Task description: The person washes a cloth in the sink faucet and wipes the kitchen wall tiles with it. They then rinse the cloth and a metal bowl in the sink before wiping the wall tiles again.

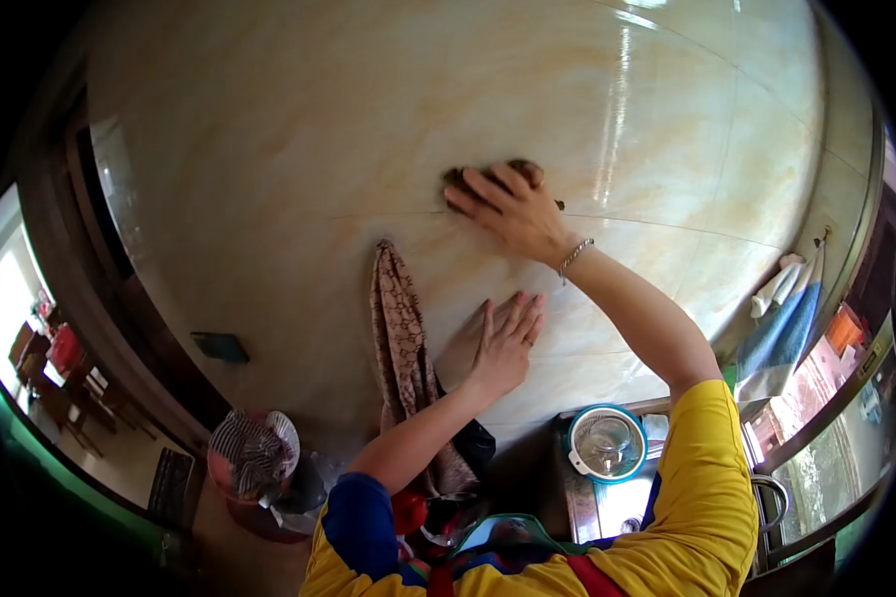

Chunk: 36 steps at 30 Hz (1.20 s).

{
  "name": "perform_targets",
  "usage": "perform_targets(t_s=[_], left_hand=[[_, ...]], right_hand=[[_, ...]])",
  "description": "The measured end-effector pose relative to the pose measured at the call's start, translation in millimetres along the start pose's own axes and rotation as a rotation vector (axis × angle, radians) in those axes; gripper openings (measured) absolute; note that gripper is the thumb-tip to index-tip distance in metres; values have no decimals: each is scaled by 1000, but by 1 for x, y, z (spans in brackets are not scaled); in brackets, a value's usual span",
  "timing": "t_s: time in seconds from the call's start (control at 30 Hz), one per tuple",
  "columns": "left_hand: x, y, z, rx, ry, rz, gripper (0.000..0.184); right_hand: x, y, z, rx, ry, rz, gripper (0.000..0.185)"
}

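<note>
My right hand (pixel 516 211), with a chain bracelet at the wrist, presses a dark brown cloth (pixel 456 181) against the glossy tiled wall (pixel 299 159). Bits of the cloth show past my fingers; the rest is hidden under the palm. Lower down, my left hand (pixel 508 348) lies against the same wall with its fingers spread and holds nothing. To the left of that hand, a pink-brown patterned cloth (pixel 400 328) hangs from a point on the wall, and my left forearm crosses in front of its lower part.
A bucket with a teal rim (pixel 607 443) stands by the counter at lower right. Striped cloth (pixel 254 448) fills a container at lower left. A blue and white towel (pixel 782 333) hangs at right. A small dark box (pixel 219 346) is fixed on the wall at left.
</note>
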<state>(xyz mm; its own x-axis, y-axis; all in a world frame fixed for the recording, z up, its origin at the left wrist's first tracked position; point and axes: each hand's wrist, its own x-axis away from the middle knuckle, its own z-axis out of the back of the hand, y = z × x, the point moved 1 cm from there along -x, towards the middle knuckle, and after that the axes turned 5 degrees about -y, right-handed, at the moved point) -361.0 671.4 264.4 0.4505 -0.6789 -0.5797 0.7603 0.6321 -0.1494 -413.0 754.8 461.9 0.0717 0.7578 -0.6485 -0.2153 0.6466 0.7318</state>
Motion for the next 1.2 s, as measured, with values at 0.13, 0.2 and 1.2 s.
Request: perform_targets(t_s=[0.13, 0.2, 1.2], left_hand=[[-1, 0, -4, 58, 94, 7, 60], [1, 3, 3, 77, 74, 16, 55], [14, 2, 10, -48, -18, 89, 57]], right_hand=[[-66, -24, 6, -123, -37, -119, 57], [-86, -44, 2, -149, -109, -7, 54], [-50, -61, -2, -107, -37, -205, 51]])
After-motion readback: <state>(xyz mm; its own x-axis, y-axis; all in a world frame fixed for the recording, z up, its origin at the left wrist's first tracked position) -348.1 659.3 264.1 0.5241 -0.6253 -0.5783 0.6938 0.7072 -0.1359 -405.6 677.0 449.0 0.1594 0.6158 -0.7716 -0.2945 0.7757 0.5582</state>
